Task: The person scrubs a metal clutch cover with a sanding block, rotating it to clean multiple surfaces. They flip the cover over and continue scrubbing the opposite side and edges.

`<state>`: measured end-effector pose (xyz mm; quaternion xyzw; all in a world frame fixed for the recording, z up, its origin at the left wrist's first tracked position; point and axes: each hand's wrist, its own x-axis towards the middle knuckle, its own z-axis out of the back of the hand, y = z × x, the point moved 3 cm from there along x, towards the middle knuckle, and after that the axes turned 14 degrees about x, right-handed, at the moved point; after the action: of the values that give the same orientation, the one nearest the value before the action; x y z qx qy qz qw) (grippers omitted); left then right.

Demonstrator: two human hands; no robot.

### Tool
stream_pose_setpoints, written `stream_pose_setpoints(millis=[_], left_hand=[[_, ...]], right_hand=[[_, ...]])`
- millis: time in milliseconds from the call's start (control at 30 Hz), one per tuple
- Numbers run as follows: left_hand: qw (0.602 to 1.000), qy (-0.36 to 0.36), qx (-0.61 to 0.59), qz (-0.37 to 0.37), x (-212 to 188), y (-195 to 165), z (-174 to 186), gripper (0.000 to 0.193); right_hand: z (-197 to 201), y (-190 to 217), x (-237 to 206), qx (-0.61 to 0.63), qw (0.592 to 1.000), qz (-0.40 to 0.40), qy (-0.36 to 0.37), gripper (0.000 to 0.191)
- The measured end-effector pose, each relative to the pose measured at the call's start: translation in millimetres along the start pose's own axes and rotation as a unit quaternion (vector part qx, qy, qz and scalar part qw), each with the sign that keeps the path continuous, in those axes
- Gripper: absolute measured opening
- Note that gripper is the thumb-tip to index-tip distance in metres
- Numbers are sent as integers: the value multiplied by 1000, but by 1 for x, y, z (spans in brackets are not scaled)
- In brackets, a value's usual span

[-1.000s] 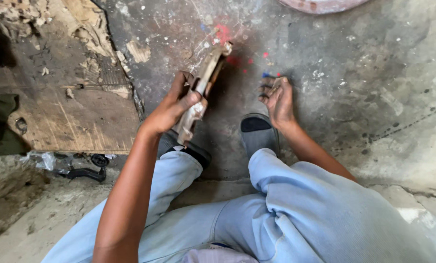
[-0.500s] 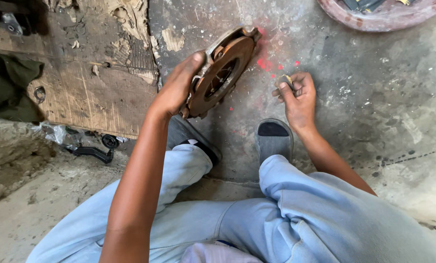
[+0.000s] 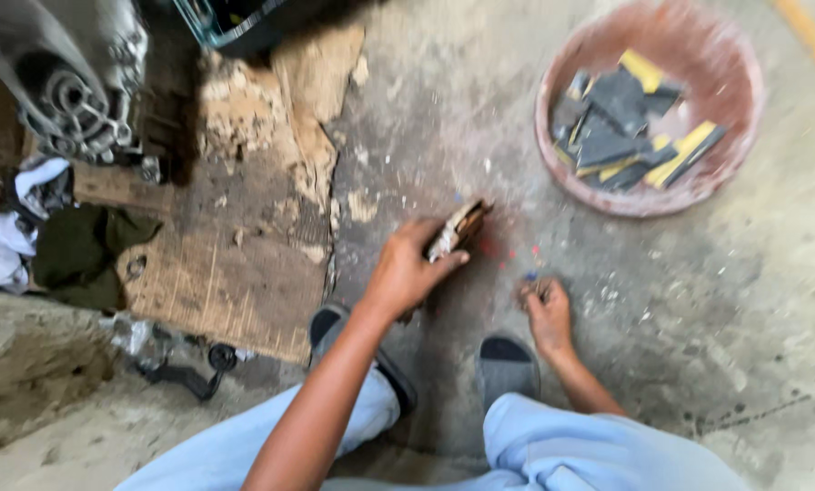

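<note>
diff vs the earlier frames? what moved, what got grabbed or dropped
The left hand still grips the round metal part, now turned edge-on to the camera rather than face-on. The right hand stays at the concrete floor, fingers pinched. The view tilted up, showing the pink bowl fully. Nothing released.

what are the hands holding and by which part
Left hand grips a rusty metal disc part by its near rim. Right hand pinches something too small to tell.
</note>
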<state>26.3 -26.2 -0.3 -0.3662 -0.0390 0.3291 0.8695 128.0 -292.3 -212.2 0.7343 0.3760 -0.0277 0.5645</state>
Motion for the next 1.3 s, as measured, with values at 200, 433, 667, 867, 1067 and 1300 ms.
stream_pose_setpoints(millis=[200,433,667,867,1067,1300], left_hand=[[995,-91,0,-47,-18,-34,-3,35],[990,-136,31,-3,-33,-51,-16,20],[983,-178,26,-35,-32,-46,-10,38],[992,-78,75,-69,-34,-51,-7,37],[969,-44,134,-203,-29,-48,-16,37],[955,-44,163,-244,-24,-25,-19,40]], right_hand=[[-15,21,-9,-14,999,17,23,14],[-14,54,-25,-63,998,0,2,14],[16,82,-34,-152,982,101,55,13],[65,140,-28,-425,893,120,81,16],[99,232,-35,-660,727,140,130,28],[40,353,-27,-820,538,108,164,20]])
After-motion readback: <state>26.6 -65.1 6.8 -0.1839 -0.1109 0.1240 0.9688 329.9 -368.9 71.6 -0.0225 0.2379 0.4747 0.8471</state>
